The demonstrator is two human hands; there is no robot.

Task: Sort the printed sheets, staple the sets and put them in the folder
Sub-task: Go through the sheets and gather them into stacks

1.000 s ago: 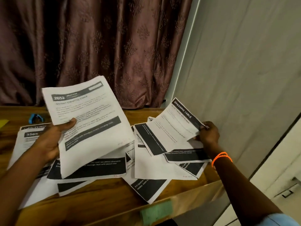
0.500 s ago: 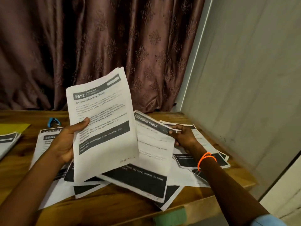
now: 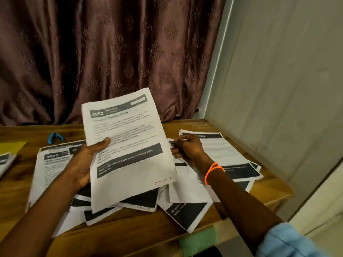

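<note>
My left hand [image 3: 87, 160] grips a printed sheet headed "2652" [image 3: 126, 145] and holds it tilted up above the wooden table [image 3: 130, 227]. Behind its right edge, my right hand [image 3: 187, 147] pinches another sheet, which the held sheet mostly hides. Several printed sheets with black bars lie scattered under both hands [image 3: 181, 197]. Flat at the left lies a sheet headed "3565" [image 3: 50, 169], and another sheet [image 3: 222, 151] lies near the right wall. A blue stapler [image 3: 55, 137] rests at the back left of the table. A yellow folder [image 3: 11, 148] shows at the left edge.
A brown curtain [image 3: 111, 52] hangs behind the table and a grey wall [image 3: 278, 89] closes the right side. A further stack of sheets [image 3: 5, 162] sits at the far left edge. A green tape patch [image 3: 198, 240] marks the table's front rim.
My right hand has carried its pinched sheet leftward, from the right pile to behind the "2652" sheet. My left hand has raised that sheet more upright. The camera view has shifted.
</note>
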